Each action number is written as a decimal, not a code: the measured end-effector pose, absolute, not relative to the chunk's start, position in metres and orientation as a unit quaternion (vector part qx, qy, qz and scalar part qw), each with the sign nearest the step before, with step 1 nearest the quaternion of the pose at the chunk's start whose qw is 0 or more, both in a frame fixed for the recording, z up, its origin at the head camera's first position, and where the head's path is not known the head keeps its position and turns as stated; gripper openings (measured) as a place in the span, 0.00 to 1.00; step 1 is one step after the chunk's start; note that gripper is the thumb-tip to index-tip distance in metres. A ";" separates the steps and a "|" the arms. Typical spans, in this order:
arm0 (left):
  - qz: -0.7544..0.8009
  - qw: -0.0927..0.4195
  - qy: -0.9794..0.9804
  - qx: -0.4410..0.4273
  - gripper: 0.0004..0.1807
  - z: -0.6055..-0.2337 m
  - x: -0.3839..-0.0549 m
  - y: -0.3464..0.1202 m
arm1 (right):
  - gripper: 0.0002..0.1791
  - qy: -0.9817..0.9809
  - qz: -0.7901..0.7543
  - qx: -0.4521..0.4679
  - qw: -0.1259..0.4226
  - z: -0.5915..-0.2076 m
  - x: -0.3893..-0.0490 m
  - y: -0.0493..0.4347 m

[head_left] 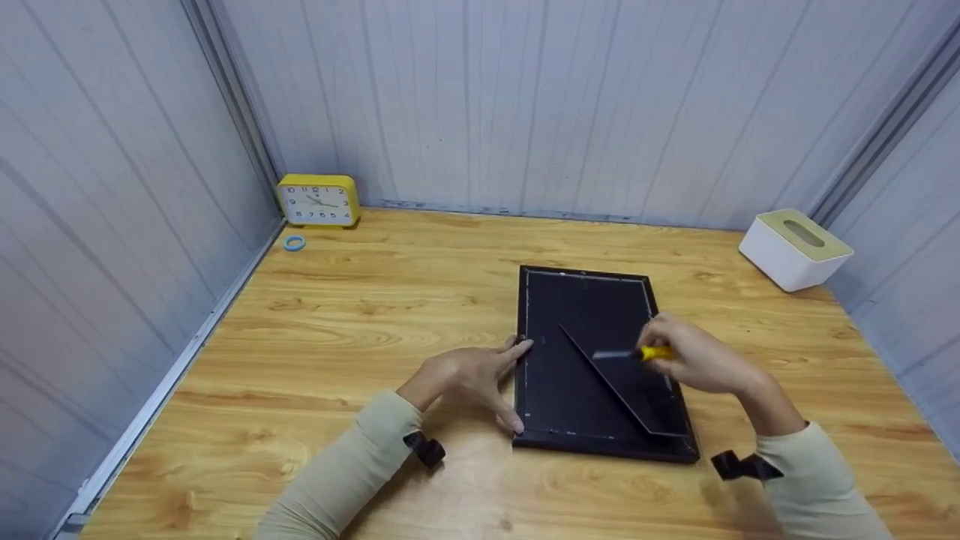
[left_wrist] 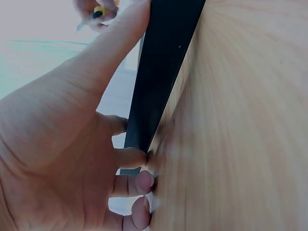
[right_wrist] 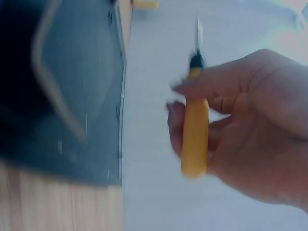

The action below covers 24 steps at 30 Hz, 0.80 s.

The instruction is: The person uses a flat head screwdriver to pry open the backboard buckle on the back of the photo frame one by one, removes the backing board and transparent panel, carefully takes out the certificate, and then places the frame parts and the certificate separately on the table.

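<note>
A black picture frame (head_left: 570, 375) lies back side up on the wooden table, its long stand flap (head_left: 611, 390) raised at a slant across the backing. My left hand (head_left: 480, 379) rests against its left edge, thumb near the lower corner and a finger higher up on the rim. In the left wrist view, several fingertips (left_wrist: 140, 211) touch down by the tabletop beside the black frame side (left_wrist: 161, 62). Over the right part of the backing, my right hand (head_left: 694, 356) grips a screwdriver by its yellow handle (right_wrist: 195, 139). Its metal shaft (head_left: 615, 354) points left, above the flap.
A yellow alarm clock (head_left: 319, 201) stands at the back left corner, with a small blue ring (head_left: 294, 243) in front of it. Back right is a white tissue box (head_left: 791, 255) with a light lid. Panelled walls (head_left: 487, 112) border the table at the back and both sides.
</note>
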<state>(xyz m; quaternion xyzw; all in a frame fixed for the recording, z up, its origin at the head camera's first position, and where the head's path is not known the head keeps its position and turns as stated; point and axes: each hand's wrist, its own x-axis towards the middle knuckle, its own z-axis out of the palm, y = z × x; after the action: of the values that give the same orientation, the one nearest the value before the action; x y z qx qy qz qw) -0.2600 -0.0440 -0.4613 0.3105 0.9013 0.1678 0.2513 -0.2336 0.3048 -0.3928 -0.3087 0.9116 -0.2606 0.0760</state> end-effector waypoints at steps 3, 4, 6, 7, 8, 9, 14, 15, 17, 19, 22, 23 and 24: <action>0.175 0.258 0.895 0.319 0.76 -0.463 -0.261 -0.044 | 0.13 0.886 -0.291 -0.356 0.061 -0.401 -0.226 0.288; 0.176 0.259 0.894 0.321 0.75 -0.463 -0.261 -0.044 | 0.14 0.880 -0.302 -0.363 0.059 -0.404 -0.224 0.283; 0.179 0.260 0.892 0.322 0.75 -0.463 -0.261 -0.044 | 0.14 0.873 -0.325 -0.357 0.067 -0.413 -0.220 0.274; 0.180 0.261 0.892 0.322 0.75 -0.464 -0.261 -0.045 | 0.13 0.871 -0.336 -0.352 0.070 -0.418 -0.218 0.270; 0.179 0.261 0.892 0.322 0.76 -0.464 -0.261 -0.045 | 0.12 0.871 -0.344 -0.343 0.074 -0.423 -0.217 0.267; 0.178 0.261 0.893 0.321 0.75 -0.464 -0.261 -0.045 | 0.10 0.870 -0.353 -0.334 0.080 -0.428 -0.216 0.265; 0.177 0.260 0.894 0.318 0.76 -0.464 -0.261 -0.045 | 0.07 0.858 -0.385 -0.320 0.117 -0.445 -0.213 0.263; 0.178 0.260 0.894 0.319 0.76 -0.463 -0.261 -0.044 | 0.06 0.855 -0.389 -0.320 0.124 -0.447 -0.212 0.263; 0.176 0.259 0.894 0.320 0.76 -0.463 -0.261 -0.044 | 0.07 0.851 -0.393 -0.323 0.132 -0.451 -0.211 0.264; 0.174 0.259 0.894 0.321 0.76 -0.462 -0.260 -0.044 | 0.07 0.848 -0.398 -0.322 0.138 -0.452 -0.209 0.264; 0.170 0.259 0.896 0.318 0.76 -0.461 -0.260 -0.044 | 0.08 0.847 -0.401 -0.321 0.139 -0.454 -0.206 0.262; 0.170 0.260 0.896 0.317 0.76 -0.461 -0.260 -0.044 | 0.08 0.847 -0.401 -0.321 0.138 -0.454 -0.205 0.261; 0.170 0.260 0.896 0.316 0.76 -0.462 -0.260 -0.045 | 0.07 0.847 -0.402 -0.321 0.136 -0.455 -0.204 0.260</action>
<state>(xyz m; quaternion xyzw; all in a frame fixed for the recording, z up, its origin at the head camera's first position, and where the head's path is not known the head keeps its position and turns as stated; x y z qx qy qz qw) -0.2595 -0.0446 -0.4615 0.3163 0.8965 0.1696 0.2599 -0.2037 0.2599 -0.4546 -0.3209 0.8466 -0.4021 0.1364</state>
